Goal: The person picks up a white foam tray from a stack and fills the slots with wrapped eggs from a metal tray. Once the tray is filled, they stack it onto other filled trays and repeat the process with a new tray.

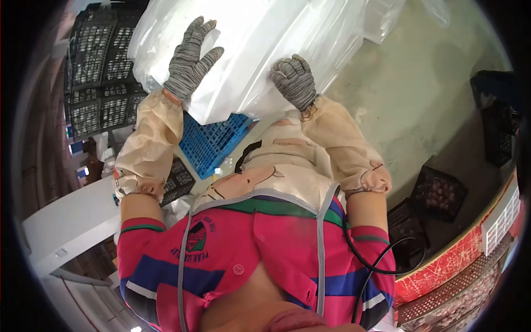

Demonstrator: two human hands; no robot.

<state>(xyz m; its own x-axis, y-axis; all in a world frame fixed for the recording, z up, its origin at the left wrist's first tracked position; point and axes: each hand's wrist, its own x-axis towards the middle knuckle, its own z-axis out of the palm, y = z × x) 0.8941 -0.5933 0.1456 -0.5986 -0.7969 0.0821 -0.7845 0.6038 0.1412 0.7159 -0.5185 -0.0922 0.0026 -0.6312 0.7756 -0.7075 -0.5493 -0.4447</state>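
A large white box [243, 50] wrapped in clear plastic film [343, 33] fills the top middle of the view. My left hand [191, 62], in a grey knitted glove, lies on the white surface at its left part with the fingers spread. Farther right, my right hand [294, 81], gloved the same way, rests against the plastic-covered side. Its fingers are curled and pressed together; whether they hold a fold of the plastic is hidden. Beneath the near corner of the box lies a blue plastic pallet [213, 141].
Black crates [102, 66] are stacked at the left. A white counter [72, 221] curves along the lower left. On the right, a crate of round reddish items [438, 193] stands on the greenish floor [398, 105], near a red-sided bin [442, 263]. A black cable [387, 271] hangs by my right arm.
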